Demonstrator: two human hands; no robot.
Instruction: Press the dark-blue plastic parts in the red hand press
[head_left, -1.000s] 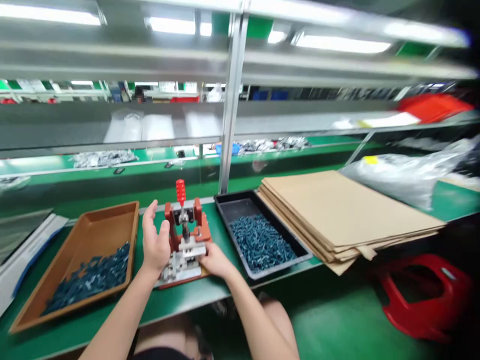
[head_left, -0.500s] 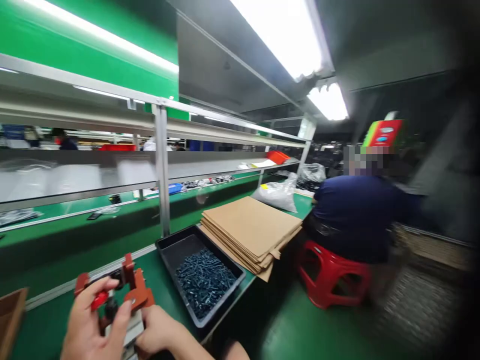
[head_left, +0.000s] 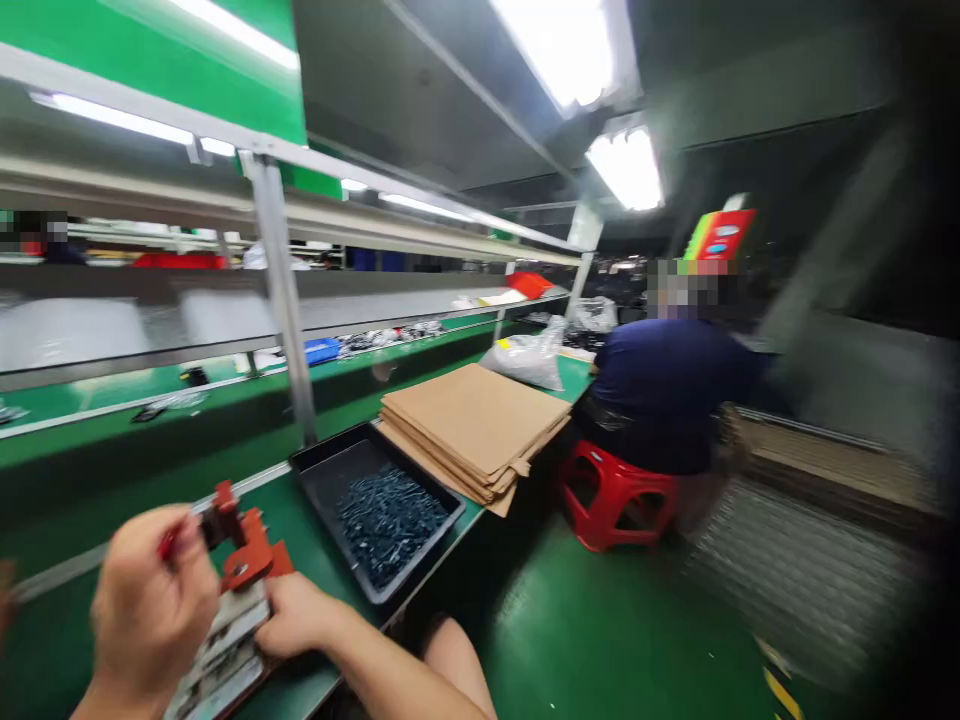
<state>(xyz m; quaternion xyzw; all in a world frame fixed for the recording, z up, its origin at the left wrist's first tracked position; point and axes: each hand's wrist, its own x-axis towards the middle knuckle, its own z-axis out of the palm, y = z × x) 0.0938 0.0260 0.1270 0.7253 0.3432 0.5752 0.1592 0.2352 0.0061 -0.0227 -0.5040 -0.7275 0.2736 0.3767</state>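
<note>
While the left hand [head_left: 150, 605] clenches the red handle [head_left: 168, 546] of the clamp fixture [head_left: 251, 560] on the green bench [head_left: 319, 540], the right hand [head_left: 296, 612] touches its side, grasp indeterminable. A black tray [head_left: 324, 466] stands alongside; lamps [head_left: 626, 170] shine overhead.

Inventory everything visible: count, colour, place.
Clamp: one, red and silver, near left
Tray: one, black, right of clamp
Parts: many, dark blue, in tray
Cardboard: one stack, brown, beyond tray
Bench: one, green, beneath these
Post: one, silver, behind tray
Bags: at least two, clear, beyond cardboard
Stool: one, red, right
Seated co-worker: one, navy top, on stool
Lights: several, white, overhead
Left grip: one, bare, on clamp's handle
Right grip: one, bare, at clamp's side
</note>
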